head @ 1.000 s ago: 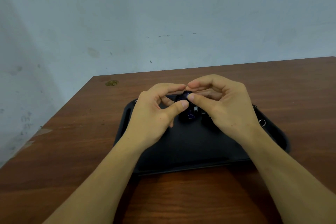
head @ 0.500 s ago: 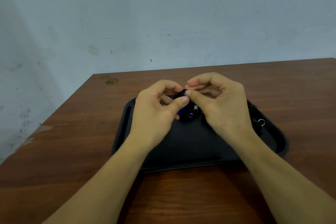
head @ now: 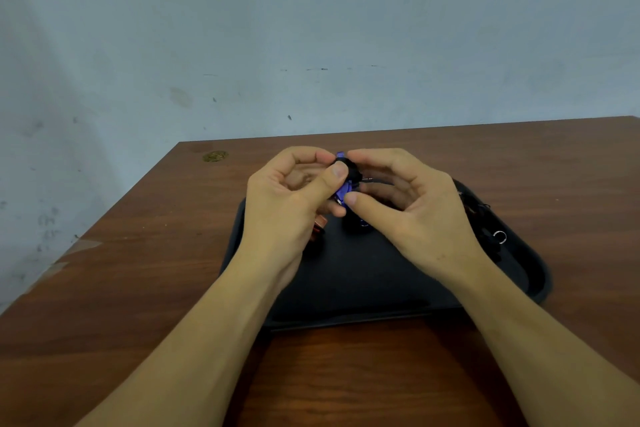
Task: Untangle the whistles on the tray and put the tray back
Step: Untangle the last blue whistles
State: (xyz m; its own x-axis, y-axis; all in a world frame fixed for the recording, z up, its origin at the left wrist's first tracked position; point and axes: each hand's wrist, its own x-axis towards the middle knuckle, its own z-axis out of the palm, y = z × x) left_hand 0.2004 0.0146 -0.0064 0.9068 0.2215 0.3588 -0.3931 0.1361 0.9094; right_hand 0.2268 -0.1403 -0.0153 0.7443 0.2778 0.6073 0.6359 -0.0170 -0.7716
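Nearest, the flat black plastic tray [head: 363,288] rests on the brown wooden table [head: 138,288]. Above it, left hand [head: 287,204] and right hand [head: 412,211] both pinch the small purple whistle [head: 344,189]; loosen its black cord slowly, never yanking.

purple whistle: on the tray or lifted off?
Lifted off. Both hands, left hand and right hand, pinch the purple whistle above the black tray.

Brown wooden table [head: 138,288]; black tray [head: 363,281] flat on it; small yellowish spot [head: 214,156], possibly sticker, far-left corner.
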